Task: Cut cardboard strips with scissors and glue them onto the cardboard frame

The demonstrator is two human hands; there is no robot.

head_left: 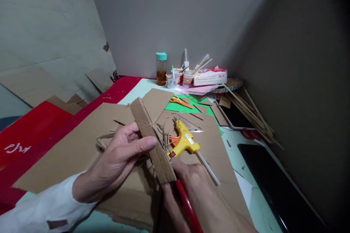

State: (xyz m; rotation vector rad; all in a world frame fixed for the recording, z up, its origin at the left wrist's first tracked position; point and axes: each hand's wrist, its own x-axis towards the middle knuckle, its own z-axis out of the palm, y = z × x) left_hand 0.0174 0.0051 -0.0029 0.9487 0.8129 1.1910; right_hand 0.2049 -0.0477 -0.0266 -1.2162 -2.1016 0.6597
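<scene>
My left hand (120, 154) grips a narrow cardboard strip (153, 142), thumb on its face and fingers behind, holding it tilted above the table. My right hand (199, 189) is closed around red-handled scissors (187, 202) at the strip's lower end. Their blades lie along the strip's right edge and are mostly hidden by it and by my fingers. Just beyond my right hand, a yellow glue gun (183, 140) lies on a cardboard sheet (218, 153), a clear glue stick (209, 169) protruding from its back. Thin cardboard shavings (164, 133) are scattered beside it.
Orange scissors (182, 102) and a clear set square (191, 123) lie farther back. Cups (172, 82), a bottle (161, 69) and a tissue pack (210, 76) stand against the wall. At right are a tablet (237, 114), wooden sticks (248, 116) and a long black panel (276, 182).
</scene>
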